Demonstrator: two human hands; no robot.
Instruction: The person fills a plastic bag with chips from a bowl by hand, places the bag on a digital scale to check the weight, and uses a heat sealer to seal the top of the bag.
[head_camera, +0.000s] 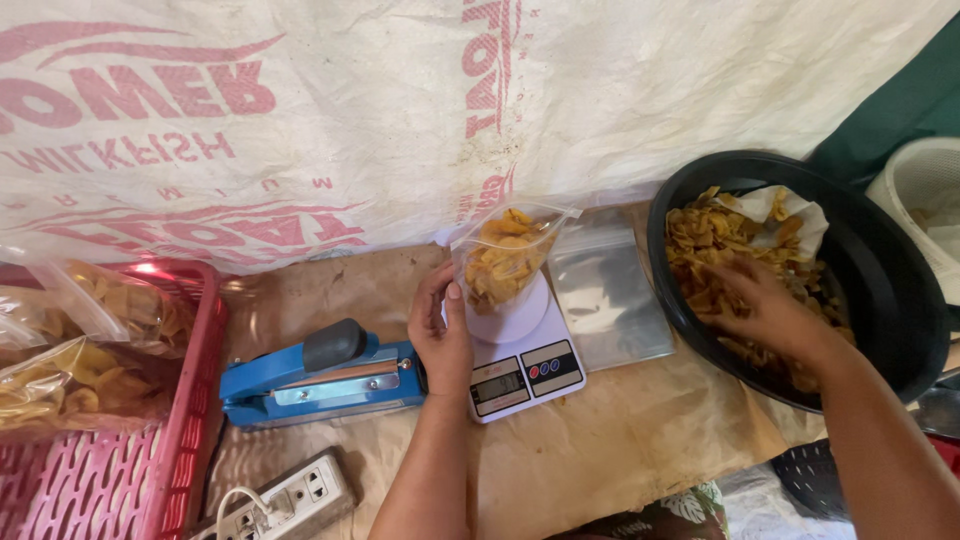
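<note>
A clear plastic bag (505, 255) part-filled with yellow-brown chips stands open on a small white kitchen scale (520, 365). My left hand (440, 335) rests against the bag's left side, thumb up along it, steadying it on the scale's round plate. My right hand (765, 310) reaches into a large black basin (880, 260) at the right and lies among the loose chips (705, 240) there, fingers curled down into them. Whether it holds any chips is hidden.
A blue heat sealer (315, 375) lies left of the scale. A red plastic basket (110, 450) at far left holds filled chip bags. A stack of empty clear bags (605, 290) lies behind the scale. A white power strip (290, 495) sits near the front edge. A printed white sack hangs behind.
</note>
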